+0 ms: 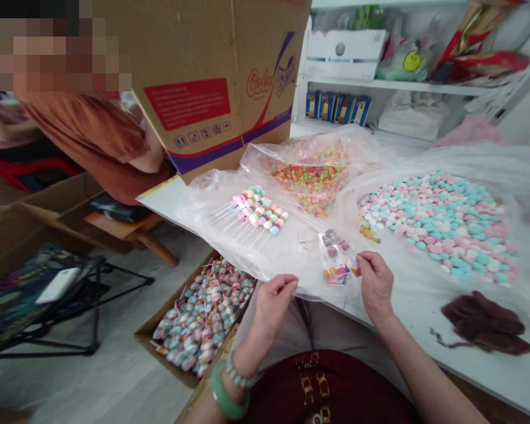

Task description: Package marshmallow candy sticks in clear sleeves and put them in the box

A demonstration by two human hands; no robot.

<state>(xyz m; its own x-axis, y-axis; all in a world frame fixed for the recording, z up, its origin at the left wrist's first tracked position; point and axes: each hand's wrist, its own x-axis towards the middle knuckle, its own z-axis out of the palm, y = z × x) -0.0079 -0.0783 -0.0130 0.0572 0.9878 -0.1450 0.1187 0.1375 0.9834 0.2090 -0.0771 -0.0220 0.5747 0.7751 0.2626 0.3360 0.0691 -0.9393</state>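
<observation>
My left hand hovers at the table's front edge, thumb and fingers pressed together; anything between them is too small to make out. To its right, my right hand pinches at the side of a small stack of clear printed plastic bags, and a colourful bag corner shows at its fingertips. Left of the bags lie several marshmallow skewers in a row, their white sticks pointing toward the front left. A thin yellowish loop rests between the skewers and the bags.
Behind are plastic bags of ring-shaped candies and pink, blue and white candies. A brown cloth lies at right. A box of wrapped skewers stands on the floor. A tall carton partly hides a seated person.
</observation>
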